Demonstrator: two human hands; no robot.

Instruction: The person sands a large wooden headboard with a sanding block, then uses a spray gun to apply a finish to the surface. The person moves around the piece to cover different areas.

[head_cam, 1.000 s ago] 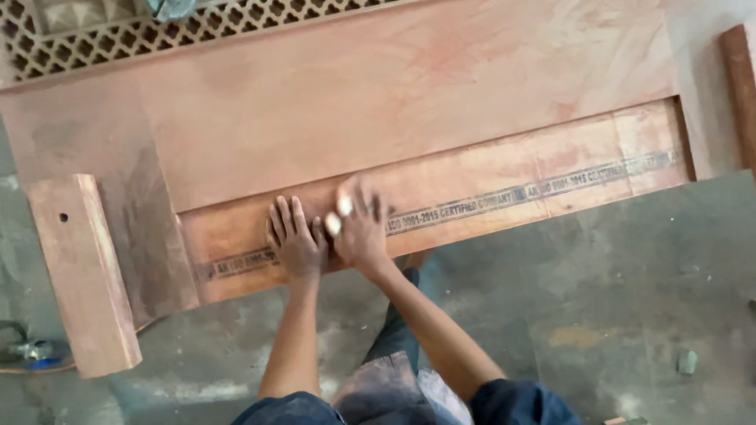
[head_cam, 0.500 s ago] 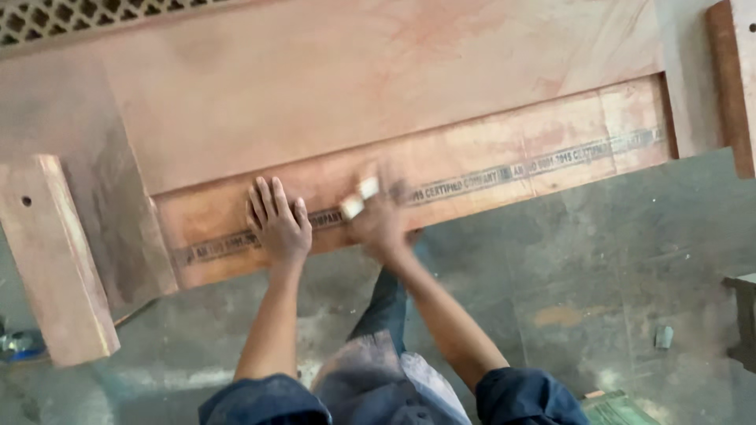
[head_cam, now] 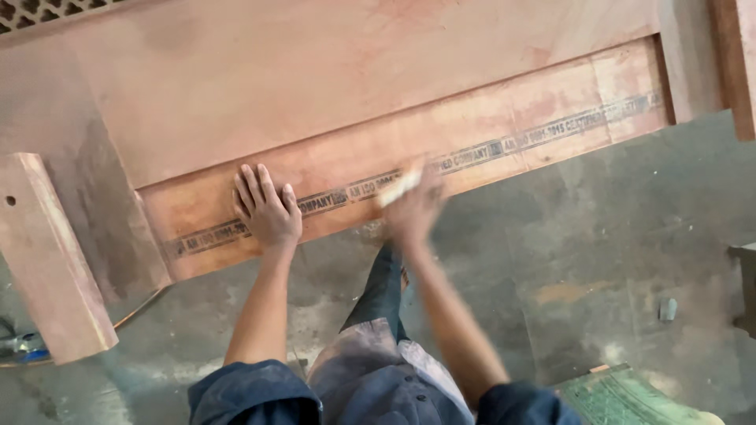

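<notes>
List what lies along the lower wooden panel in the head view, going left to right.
Wooden leg → left hand, flat on the panel → pale pad → blurred right hand → upright post.

Left hand (head_cam: 268, 211) lies flat, fingers spread, on the lower panel (head_cam: 488, 134) of a reddish wooden frame (head_cam: 339, 79). Right hand (head_cam: 413, 206), blurred, presses a small pale pad (head_cam: 398, 187) against the same panel, near the printed strip (head_cam: 551, 130). A wooden leg (head_cam: 49, 260) stands at left. Concrete floor (head_cam: 598, 236) lies below; a green block (head_cam: 630, 397) sits at lower right.
</notes>
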